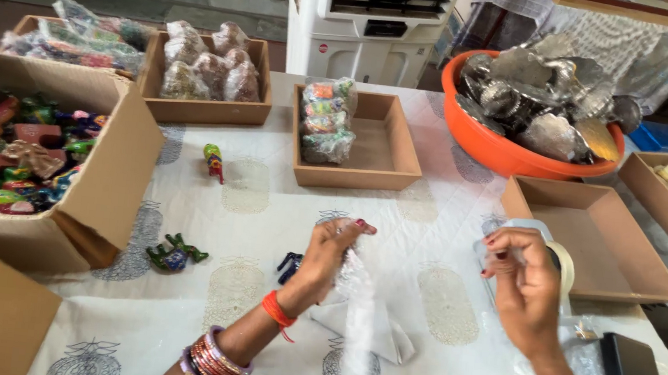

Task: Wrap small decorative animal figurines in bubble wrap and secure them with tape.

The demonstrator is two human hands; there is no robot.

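Seen from above, our left hand (pixel 333 253) pinches shut the neck of a small clear plastic pouch (pixel 355 297) w/ a bright figurine inside, we think, held just over the white block-printed tablecloth (pixel 266 205). Our right hand (pixel 524 286) grips a roll of pale tape (pixel 563 269) near an empty shallow brown cardboard tray (pixel 593 239). Best to keep the neck tight & taut for taping.

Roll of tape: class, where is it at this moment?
In the head view, the roll of tape sits right of centre, behind the right hand, beside the empty brown tray.
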